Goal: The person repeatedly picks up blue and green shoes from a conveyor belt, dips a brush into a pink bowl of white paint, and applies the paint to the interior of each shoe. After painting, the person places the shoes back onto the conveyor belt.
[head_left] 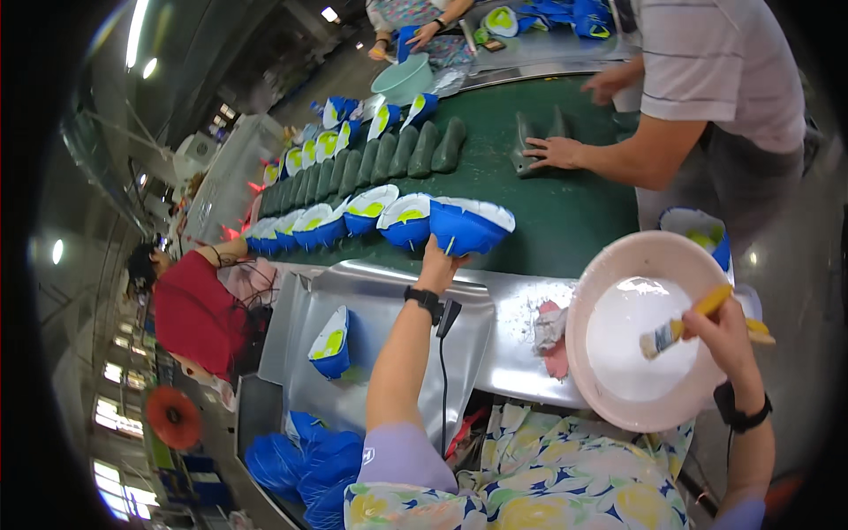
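Your left grip (436,268) grasps a blue shoe upper (470,230) at the end of a row of similar uppers (364,215) on the green counter (561,234). Your right grip (726,337) clasps a yellow-handled brush (671,334), bristles over the white liquid (623,344) in the pale pink basin (577,336). Beyond the row, dark foot forms (383,159) stand in line.

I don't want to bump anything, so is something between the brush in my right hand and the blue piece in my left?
Yes, the pink basin's left rim lies between the brush in your right hand and the blue piece in your left hand. Whether the brush clears it is unclear. Nothing else visible blocks that line.
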### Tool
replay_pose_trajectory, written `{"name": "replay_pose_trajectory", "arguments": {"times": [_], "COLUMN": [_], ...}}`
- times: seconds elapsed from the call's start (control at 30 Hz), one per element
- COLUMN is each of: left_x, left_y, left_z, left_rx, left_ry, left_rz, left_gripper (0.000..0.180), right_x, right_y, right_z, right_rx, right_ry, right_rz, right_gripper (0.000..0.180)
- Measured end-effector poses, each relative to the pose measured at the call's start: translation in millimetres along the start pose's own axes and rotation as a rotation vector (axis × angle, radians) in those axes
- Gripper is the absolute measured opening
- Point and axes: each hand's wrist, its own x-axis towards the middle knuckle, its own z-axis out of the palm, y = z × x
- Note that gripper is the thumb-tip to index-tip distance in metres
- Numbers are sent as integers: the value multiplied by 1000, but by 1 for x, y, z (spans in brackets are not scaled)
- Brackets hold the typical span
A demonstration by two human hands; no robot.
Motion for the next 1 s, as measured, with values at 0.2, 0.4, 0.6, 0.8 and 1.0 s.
{"name": "replay_pose_trajectory", "arguments": {"times": [0.2, 0.4, 0.6, 0.8, 1.0], "left_x": [58, -43, -241, -227, -245], "left_y": [-26, 65, 26, 95, 9], "left_z": [-87, -165, -287, -188, -127], "left_rx": [466, 1354, 1780, 358, 444], "left_ry": [337, 613, 376, 193, 277], "left_rz": [24, 573, -289, -189, -420], "left_gripper": [50, 47, 58, 33, 47], "right_x": [-9, -5, 63, 81, 43], "right_y": [0, 45, 33, 70, 28], "right_z": [16, -18, 8, 94, 84], "right_rx": [12, -164, -503, -469, -702], "right_ry": [-85, -60, -107, -235, -338], "right_rz": [54, 101, -58, -154, -314], "right_gripper": [14, 13, 29, 32, 29]}}
